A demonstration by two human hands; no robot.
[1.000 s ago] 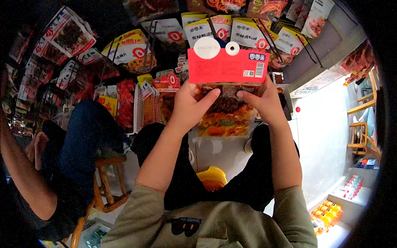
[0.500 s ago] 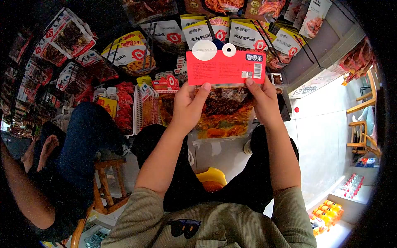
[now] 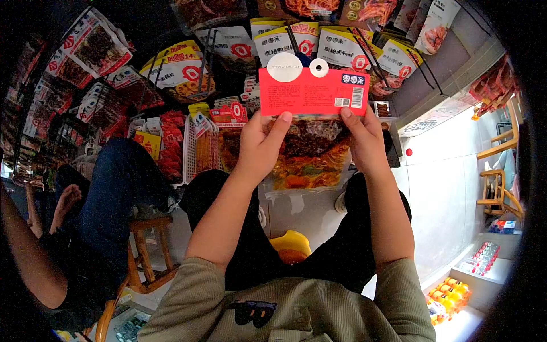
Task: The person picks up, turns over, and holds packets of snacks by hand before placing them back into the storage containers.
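Observation:
Both my hands grip a clear snack packet (image 3: 312, 155) with a red header card (image 3: 307, 94) across its top. The card's printed back faces me, showing small text, a barcode and a hanging hole. Through the clear plastic, dark reddish and orange food shows. At the card's lower left edge, my left hand (image 3: 263, 139) is closed with the thumb on the near side. My right hand (image 3: 364, 137) pinches the lower right edge the same way. Fingers behind the packet are hidden.
Bagged snacks (image 3: 342, 48) hang on a dark rack ahead. A white basket (image 3: 187, 151) holds more packets. Another person's knee (image 3: 122, 188) and arm are at left, by a wooden stool (image 3: 149, 251). A yellow stool (image 3: 293, 242) is between my legs. Bottled drinks (image 3: 450, 296) stand lower right.
The packet and its red card have shifted very slightly to the right in view; my grip is the same. At far left, the other person's arm and hand have moved a little.

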